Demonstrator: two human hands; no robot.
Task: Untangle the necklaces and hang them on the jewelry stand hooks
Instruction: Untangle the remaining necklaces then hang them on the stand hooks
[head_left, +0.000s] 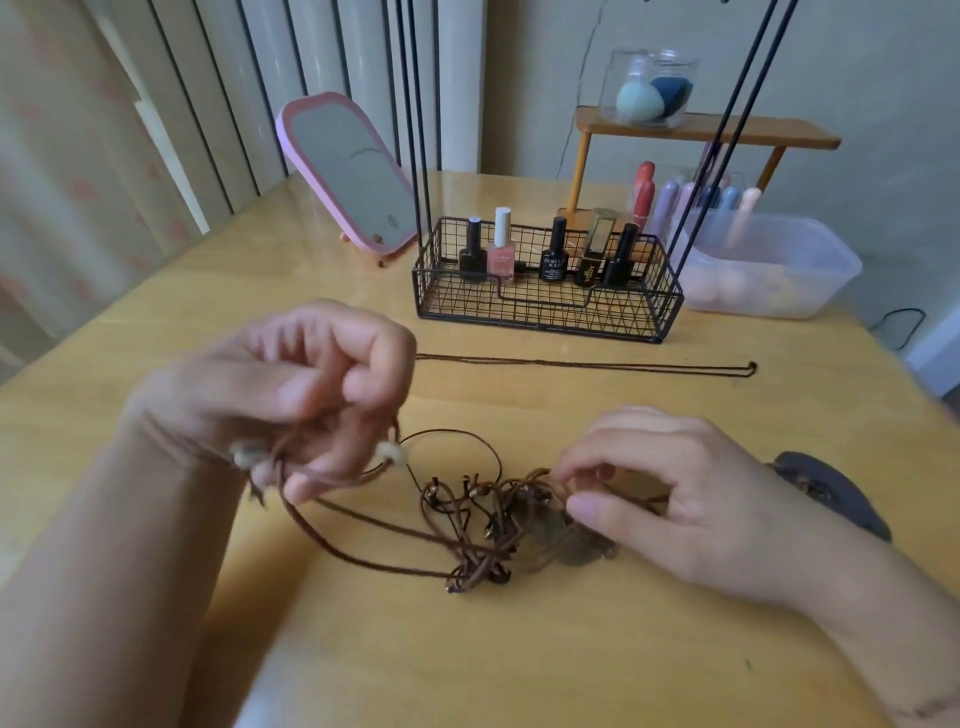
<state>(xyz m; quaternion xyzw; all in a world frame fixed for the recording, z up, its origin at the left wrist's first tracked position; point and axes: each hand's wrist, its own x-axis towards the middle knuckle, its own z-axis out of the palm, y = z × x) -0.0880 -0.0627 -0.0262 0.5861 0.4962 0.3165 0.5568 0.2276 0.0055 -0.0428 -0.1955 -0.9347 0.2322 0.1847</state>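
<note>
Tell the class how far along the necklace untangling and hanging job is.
Done: one dark cord necklace lies straight on the table, apart from the knot. In hand: the left hand lifts brown cords while the right hand pinches the tangle. Left: freeing the rest and hanging them on the stand.

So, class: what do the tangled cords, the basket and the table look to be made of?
Tangled cords: likely brown leather or waxed cord; matte, round, holding soft loops, with small beads. Basket: black-coated metal wire; thin rigid grid. Table: wood or wood-look laminate with a glossy finish; yellow grain, soft reflections.
</note>
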